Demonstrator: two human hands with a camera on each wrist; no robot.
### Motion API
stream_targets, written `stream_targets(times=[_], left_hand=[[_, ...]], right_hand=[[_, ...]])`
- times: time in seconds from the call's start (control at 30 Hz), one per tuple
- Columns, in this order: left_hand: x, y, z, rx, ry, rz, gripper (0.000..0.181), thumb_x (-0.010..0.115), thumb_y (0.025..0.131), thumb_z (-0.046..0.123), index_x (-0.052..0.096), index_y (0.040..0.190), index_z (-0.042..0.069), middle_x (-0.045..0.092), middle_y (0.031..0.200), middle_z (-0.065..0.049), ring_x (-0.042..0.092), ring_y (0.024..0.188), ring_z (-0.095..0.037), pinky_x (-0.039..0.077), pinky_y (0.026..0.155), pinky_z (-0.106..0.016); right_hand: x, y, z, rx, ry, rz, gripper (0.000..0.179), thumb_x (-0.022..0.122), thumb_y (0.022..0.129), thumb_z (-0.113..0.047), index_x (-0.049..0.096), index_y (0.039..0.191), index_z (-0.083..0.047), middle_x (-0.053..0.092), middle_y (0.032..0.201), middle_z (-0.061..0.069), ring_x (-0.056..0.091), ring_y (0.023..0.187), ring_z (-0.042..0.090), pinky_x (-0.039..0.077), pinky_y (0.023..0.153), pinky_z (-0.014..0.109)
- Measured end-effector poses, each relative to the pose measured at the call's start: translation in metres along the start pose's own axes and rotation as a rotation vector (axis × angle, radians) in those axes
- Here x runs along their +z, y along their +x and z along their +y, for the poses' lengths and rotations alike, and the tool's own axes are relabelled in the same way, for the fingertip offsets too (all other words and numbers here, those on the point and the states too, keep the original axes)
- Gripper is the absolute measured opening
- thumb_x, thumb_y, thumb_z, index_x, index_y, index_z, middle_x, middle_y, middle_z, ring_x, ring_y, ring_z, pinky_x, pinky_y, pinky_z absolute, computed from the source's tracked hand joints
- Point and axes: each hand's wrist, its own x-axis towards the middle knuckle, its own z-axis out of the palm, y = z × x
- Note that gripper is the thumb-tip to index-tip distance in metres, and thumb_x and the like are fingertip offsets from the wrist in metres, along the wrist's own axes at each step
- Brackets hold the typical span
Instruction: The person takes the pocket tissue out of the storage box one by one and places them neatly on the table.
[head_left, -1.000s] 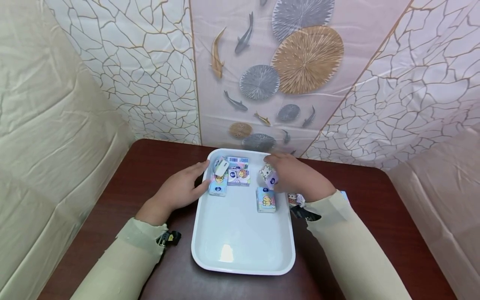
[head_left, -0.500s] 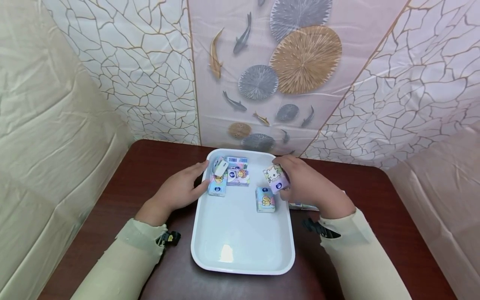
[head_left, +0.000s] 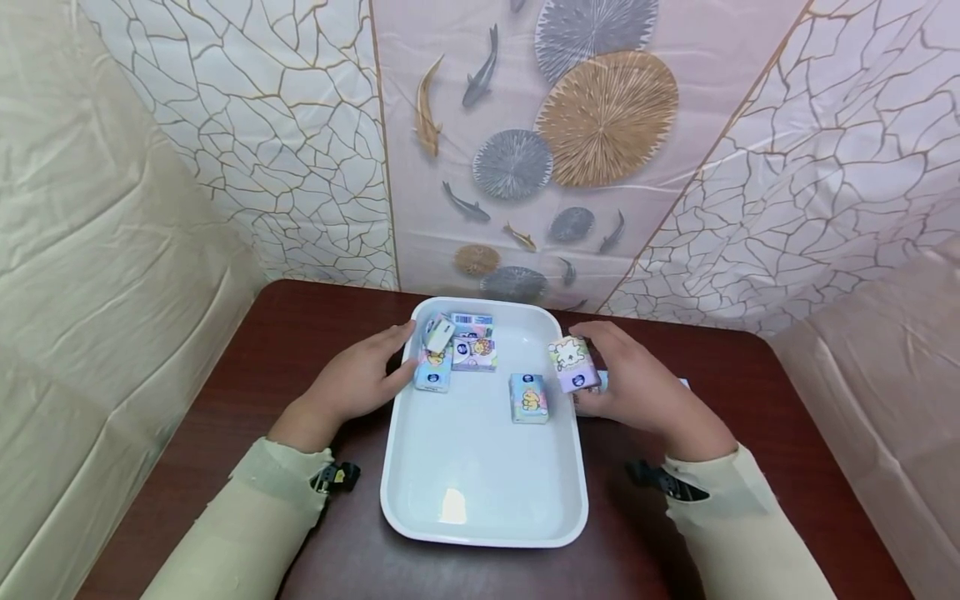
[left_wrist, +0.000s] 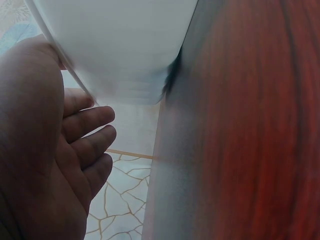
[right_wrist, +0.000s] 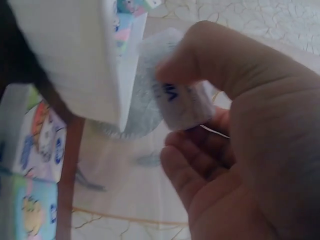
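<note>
My right hand [head_left: 645, 392] holds a small purple tissue pack [head_left: 572, 364] between thumb and fingers, over the right rim of the white tray [head_left: 480, 467]. In the right wrist view, that tissue pack [right_wrist: 180, 95] is tilted and blurred. My left hand [head_left: 358, 375] touches the tray's left rim with thumb and fingertips; its other fingers extend loosely beside the wall in the left wrist view. Inside the tray, a blue tissue pack [head_left: 529, 399] lies toward the right. Several packs cluster at the far left, including a purple one [head_left: 474, 354] and a whitish tilted one [head_left: 440, 333].
On the dark red table [head_left: 247, 367], right of the tray, lie tissue packs partly hidden behind my right hand. The right wrist view shows a white pack [right_wrist: 45, 142] and a blue pack [right_wrist: 35, 210] there. Patterned cloth walls [head_left: 315, 150] stand behind and beside the table.
My right hand has moved right with the purple tissue pack, from above the tray's inside to its right rim. The left hand and the packs in the tray have stayed put.
</note>
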Motion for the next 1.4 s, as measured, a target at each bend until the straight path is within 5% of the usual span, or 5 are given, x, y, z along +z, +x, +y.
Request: stream_targets(times=[0.37, 1.07, 1.4], left_hand=[[-0.001, -0.001, 0.0, -0.013, -0.002, -0.002, 0.077, 0.053, 0.105, 0.056, 0.027, 0.168, 0.02, 0.038, 0.17, -0.01, 0.037, 0.157, -0.028, 0.038, 0.124, -0.054], [0.001, 0.0, 0.0, -0.019, -0.002, -0.011, 0.077, 0.053, 0.105, 0.056, 0.027, 0.168, 0.019, 0.038, 0.17, -0.011, 0.037, 0.157, -0.028, 0.037, 0.124, -0.054], [0.001, 0.001, 0.0, -0.009, 0.0, -0.007, 0.078, 0.054, 0.105, 0.055, 0.026, 0.168, 0.019, 0.037, 0.17, -0.009, 0.037, 0.158, -0.026, 0.037, 0.125, -0.052]], right_hand=[[0.001, -0.023, 0.032, 0.037, 0.02, 0.031, 0.088, 0.089, 0.077, -0.018, 0.046, 0.154, -0.015, 0.052, 0.15, 0.009, 0.061, 0.106, 0.026, 0.061, 0.086, 0.046], [-0.001, -0.062, 0.099, 0.276, -0.014, -0.032, 0.092, 0.085, 0.083, -0.022, 0.036, 0.16, -0.007, 0.045, 0.154, 0.027, 0.055, 0.123, 0.042, 0.05, 0.104, 0.068], [-0.01, -0.078, 0.13, 0.358, 0.038, -0.021, 0.093, 0.085, 0.087, -0.027, 0.032, 0.16, -0.005, 0.05, 0.146, 0.027, 0.057, 0.117, 0.04, 0.052, 0.1, 0.063]])
